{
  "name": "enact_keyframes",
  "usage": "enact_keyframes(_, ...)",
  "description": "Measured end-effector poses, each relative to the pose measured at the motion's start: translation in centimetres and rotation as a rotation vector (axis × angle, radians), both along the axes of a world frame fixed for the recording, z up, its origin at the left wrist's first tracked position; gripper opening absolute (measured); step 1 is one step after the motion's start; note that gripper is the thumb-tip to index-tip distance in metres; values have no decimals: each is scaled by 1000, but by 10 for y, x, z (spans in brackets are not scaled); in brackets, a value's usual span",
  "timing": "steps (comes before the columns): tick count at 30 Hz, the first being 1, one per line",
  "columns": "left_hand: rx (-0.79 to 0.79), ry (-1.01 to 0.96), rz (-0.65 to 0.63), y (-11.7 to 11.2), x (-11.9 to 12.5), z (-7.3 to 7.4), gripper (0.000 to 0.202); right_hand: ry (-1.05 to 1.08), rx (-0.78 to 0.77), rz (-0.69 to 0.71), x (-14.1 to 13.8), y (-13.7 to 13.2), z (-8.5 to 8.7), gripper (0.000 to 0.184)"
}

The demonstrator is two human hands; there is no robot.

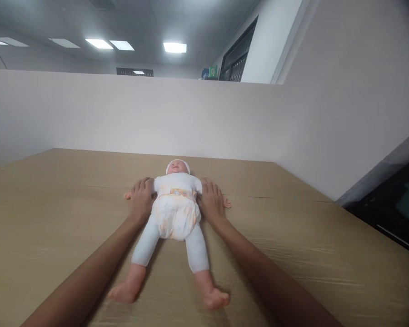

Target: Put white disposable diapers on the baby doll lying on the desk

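Observation:
A baby doll (176,184) lies on its back on the tan tabletop, its head toward the wall and its bare feet toward me. It wears a white cap, white clothing and a diaper (177,218) with an orange-patterned waistband. My left hand (142,197) is closed over the doll's arm on the left, whose small hand sticks out beyond my fingers. On the other side, my right hand (211,199) grips the doll's other arm in the same way. My thumbs and palms are mostly hidden beside the doll's body.
The wide tan table (293,263) reaches back to a pale low wall (139,113). At the right, below the table's edge, is a dark glossy object (391,204). Ceiling lights (175,47) and a barred window (238,52) show beyond the wall.

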State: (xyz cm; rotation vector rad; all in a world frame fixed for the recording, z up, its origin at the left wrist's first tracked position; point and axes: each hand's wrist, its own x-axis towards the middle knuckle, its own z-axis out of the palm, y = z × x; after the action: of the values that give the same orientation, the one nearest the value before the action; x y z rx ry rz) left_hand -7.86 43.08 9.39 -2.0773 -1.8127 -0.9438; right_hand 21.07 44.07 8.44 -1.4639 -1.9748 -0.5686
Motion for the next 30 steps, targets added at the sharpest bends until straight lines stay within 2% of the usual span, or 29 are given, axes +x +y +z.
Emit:
enact_keyframes(4,-71,61,72,19,4,6,43,75,-119,-89,-6,19,-3,54)
enact_keyframes(9,-160,111,138,27,0,11,36,81,-201,-100,-4,22,-4,30)
enact_keyframes(14,-211,116,168,26,-1,15,32,127,-204,-57,-2,23,-4,34)
enact_keyframes(18,-234,79,183,10,3,24,34,200,-215,9,2,25,-3,38)
enact_keyframes(22,-246,28,174,-30,10,46,29,271,-265,85,9,21,5,41)
enact_keyframes(25,-306,-97,142,-76,16,65,29,305,-329,183,17,11,23,47)
enact_keyframes(28,-465,-338,28,-146,22,72,46,327,-403,303,31,-20,54,51)
enact_keyframes(30,-542,-435,-76,-210,26,65,52,328,-469,404,43,-61,80,52)
